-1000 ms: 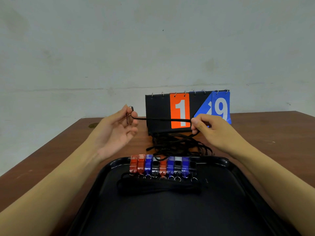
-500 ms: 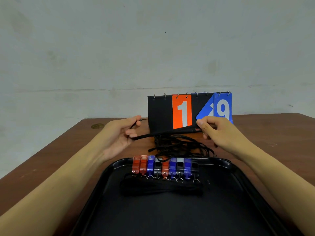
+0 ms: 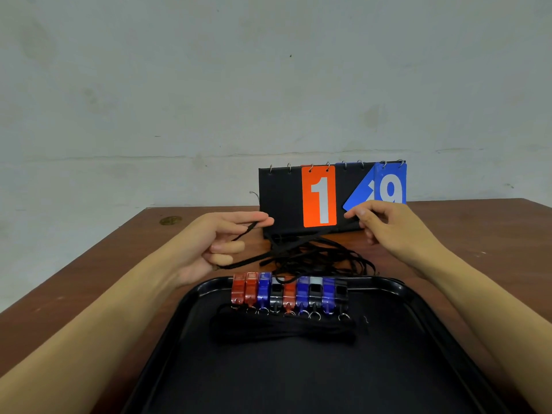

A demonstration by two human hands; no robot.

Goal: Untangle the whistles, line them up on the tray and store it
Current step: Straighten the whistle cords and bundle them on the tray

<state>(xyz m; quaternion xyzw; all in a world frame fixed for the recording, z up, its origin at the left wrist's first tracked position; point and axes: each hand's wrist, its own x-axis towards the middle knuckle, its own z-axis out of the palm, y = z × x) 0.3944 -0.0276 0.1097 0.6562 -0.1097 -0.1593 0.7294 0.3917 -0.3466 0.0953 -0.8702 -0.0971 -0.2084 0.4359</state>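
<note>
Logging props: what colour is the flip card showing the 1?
Orange, with a white numeral: the flip card on the black scoreboard, seen in the head view.

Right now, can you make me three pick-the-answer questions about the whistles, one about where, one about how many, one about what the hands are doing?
1. Where is the tangled heap of cords?
A. on the table between tray and scoreboard
B. inside the tray
C. on the floor

2. How many whistles stand in the row?
A. five
B. nine
C. twelve

3. What is the left hand doing?
A. lying flat on the table
B. pinching a black cord
C. lifting the tray

Answers: 1 A, the heap lies beyond the tray rim, before the scoreboard. 2 B, nine bodies sit side by side. 3 B, the black cord runs between its thumb and fingers toward the right hand.
</note>
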